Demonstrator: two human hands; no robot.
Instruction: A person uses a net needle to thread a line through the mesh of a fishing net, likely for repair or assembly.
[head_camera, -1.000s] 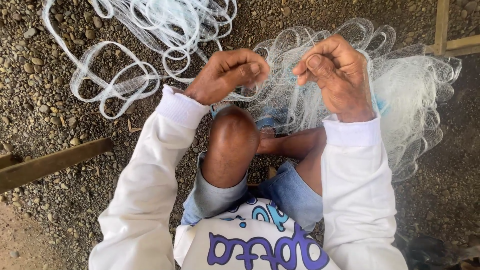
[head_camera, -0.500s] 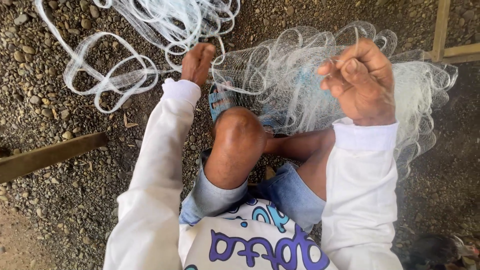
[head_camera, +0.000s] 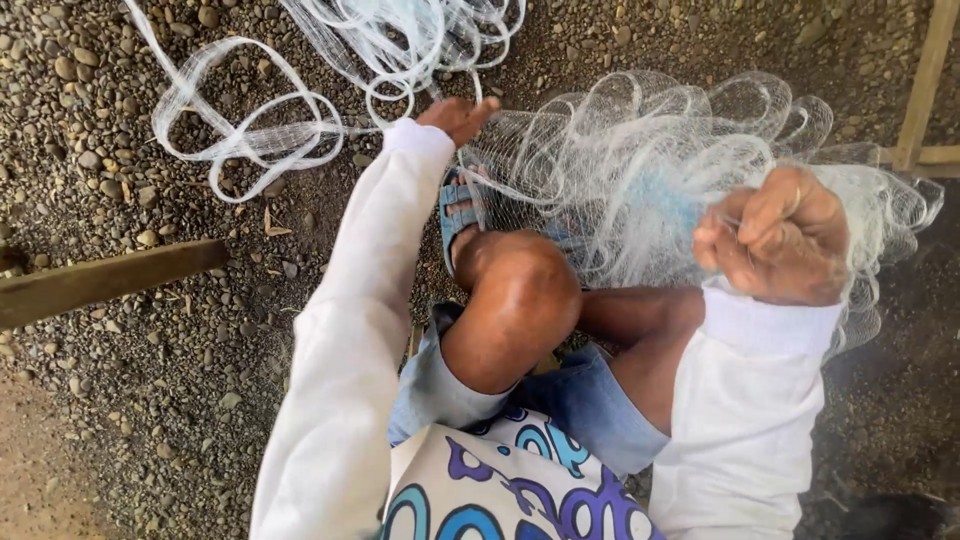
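A pale, fine-meshed fishing net (head_camera: 620, 160) lies heaped over my feet on the gravel. My left hand (head_camera: 458, 116) is stretched out ahead at the net's near-left edge and pinches the mesh, pulling it taut. My right hand (head_camera: 775, 238) is raised at the right, clenched in a fist around a gathered bunch of the same net. My bent knee (head_camera: 520, 300) sits between the two white sleeves. Part of the left hand's fingers is hidden behind the mesh.
A bunched, rope-like length of net (head_camera: 250, 140) loops over the gravel at the upper left. A wooden plank (head_camera: 100, 280) lies at the left, and a wooden frame (head_camera: 925, 90) stands at the right edge. A blue sandal (head_camera: 452, 215) shows under the net.
My hands were close together above the knee. The left hand has reached forward along the net's edge, and the right hand has pulled back to the right, spreading the mesh.
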